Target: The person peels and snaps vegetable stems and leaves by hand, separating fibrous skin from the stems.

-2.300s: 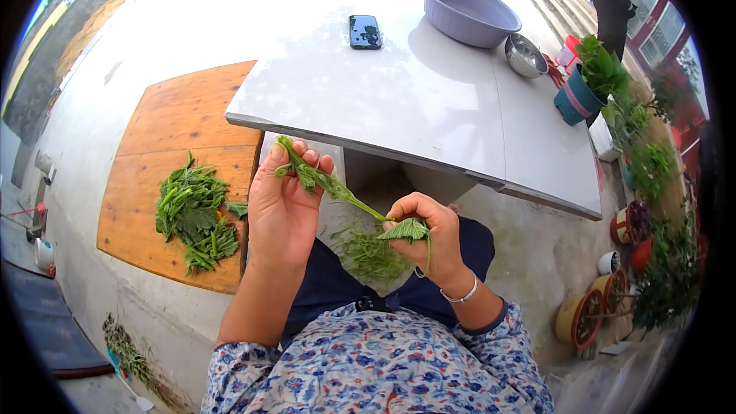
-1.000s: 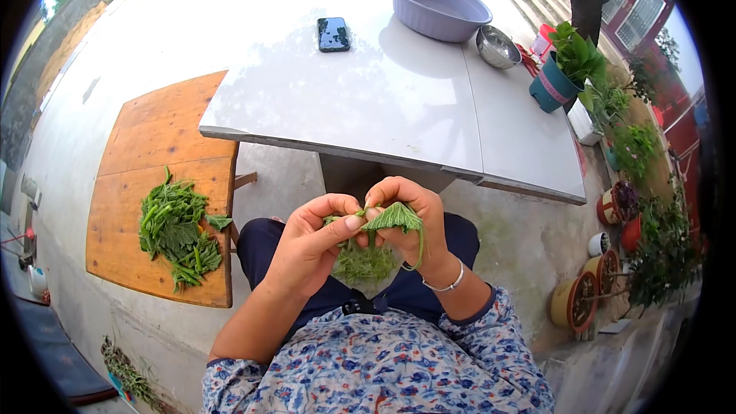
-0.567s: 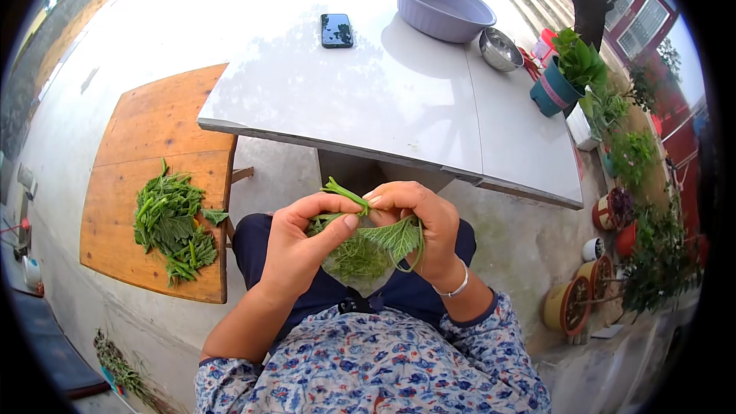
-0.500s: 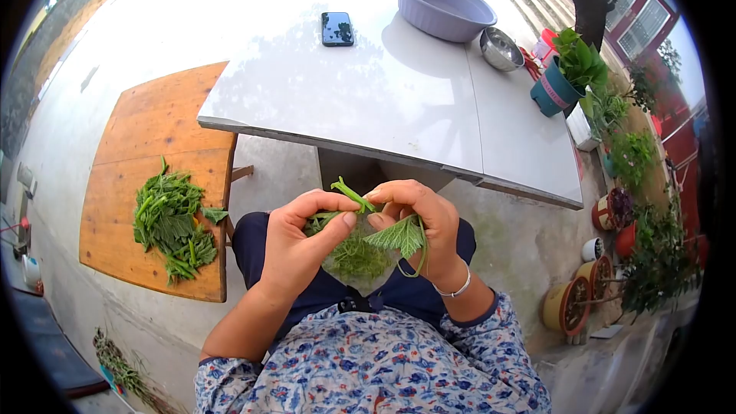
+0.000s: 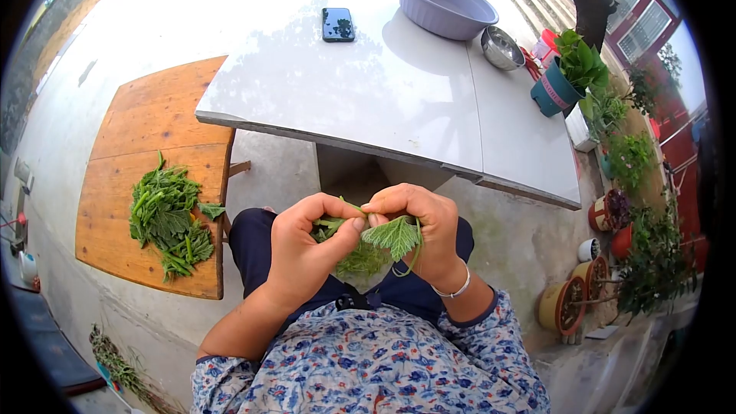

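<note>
Above my lap, my left hand [image 5: 310,244] and my right hand [image 5: 418,226] meet with their fingertips pinched. Between them is a thin green stem [image 5: 350,205], mostly hidden by the fingers. My left hand is closed on the stem, and more greenery shows behind its thumb. Held in my right hand, a leafy green sprig has a jagged leaf [image 5: 392,238] hanging below the fingers and a thin stem curling beside the palm. Beneath both hands lies a pile of stringy green peelings [image 5: 362,261], partly covered by them.
A wooden bench [image 5: 146,119] at left carries a heap of green stems and leaves [image 5: 170,218]. On the white table [image 5: 337,92] are a phone [image 5: 337,24], a purple basin [image 5: 445,8], a metal bowl [image 5: 502,48] and a potted plant [image 5: 556,90]. More flowerpots [image 5: 562,304] stand at right.
My left hand has turned and shifted slightly right, toward the right fingertips. The thick upright stem end that showed between the fingers is now mostly hidden. The view has shifted slightly.
</note>
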Demonstrator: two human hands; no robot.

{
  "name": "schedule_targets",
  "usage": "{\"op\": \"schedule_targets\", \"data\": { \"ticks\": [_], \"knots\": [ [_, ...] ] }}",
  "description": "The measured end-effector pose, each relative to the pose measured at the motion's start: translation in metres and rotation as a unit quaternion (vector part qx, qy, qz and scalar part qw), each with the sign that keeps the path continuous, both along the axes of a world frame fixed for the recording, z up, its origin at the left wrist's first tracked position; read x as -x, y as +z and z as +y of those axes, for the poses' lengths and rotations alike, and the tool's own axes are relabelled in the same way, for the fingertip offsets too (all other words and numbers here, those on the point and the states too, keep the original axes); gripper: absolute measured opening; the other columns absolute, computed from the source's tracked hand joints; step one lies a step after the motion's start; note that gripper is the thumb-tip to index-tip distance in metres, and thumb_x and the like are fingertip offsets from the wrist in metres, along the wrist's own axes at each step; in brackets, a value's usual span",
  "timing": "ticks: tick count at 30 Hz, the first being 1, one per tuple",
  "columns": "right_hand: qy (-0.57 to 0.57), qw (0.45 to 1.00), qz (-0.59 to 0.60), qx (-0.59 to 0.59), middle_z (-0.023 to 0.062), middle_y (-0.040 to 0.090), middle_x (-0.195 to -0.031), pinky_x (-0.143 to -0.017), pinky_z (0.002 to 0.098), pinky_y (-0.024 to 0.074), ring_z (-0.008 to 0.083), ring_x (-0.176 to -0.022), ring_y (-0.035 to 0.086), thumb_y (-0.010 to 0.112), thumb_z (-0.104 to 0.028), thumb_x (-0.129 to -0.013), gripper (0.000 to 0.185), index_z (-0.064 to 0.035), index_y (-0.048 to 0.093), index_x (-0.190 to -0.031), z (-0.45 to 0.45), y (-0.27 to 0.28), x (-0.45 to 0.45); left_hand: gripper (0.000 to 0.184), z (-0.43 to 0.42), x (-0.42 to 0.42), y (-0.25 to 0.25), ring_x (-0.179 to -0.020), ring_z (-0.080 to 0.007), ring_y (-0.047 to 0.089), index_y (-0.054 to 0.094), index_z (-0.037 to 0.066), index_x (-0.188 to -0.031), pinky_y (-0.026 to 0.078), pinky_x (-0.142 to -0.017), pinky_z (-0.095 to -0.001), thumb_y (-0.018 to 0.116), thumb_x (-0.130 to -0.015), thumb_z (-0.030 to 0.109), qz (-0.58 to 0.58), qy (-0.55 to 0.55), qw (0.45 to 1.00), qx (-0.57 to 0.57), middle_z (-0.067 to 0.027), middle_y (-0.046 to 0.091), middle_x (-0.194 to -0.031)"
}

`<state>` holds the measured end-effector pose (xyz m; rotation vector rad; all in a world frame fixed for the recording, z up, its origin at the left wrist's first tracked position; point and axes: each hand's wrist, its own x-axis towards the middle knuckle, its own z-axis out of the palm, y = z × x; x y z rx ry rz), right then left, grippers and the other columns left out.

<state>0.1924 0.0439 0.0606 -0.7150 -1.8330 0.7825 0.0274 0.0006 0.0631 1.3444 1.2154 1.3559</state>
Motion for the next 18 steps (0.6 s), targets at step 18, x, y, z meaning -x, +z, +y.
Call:
{"op": "schedule_targets", "data": {
  "ticks": [18],
  "knots": [
    [0.114, 0.886, 0.252, 0.373, 0.0128, 0.065, -0.075, -0.042, 0.0176, 0.0397, 0.0113, -0.053, 0.059, 0.062, -0.005, -0.086, 0.011, 0.0045, 0.062, -0.093, 0.008, -0.007, -0.014, 0.006, 0.006, 0.016, -0.013, -0.067, -0.0016, 0.047, 0.062, 0.001, -0.088, 0.037, -0.058, -0.0168, 0.061, -0.085, 0.006, -0.205, -0.053, 0.972, 0.102, 0.003, 0.057, -0.076]
  ]
}}
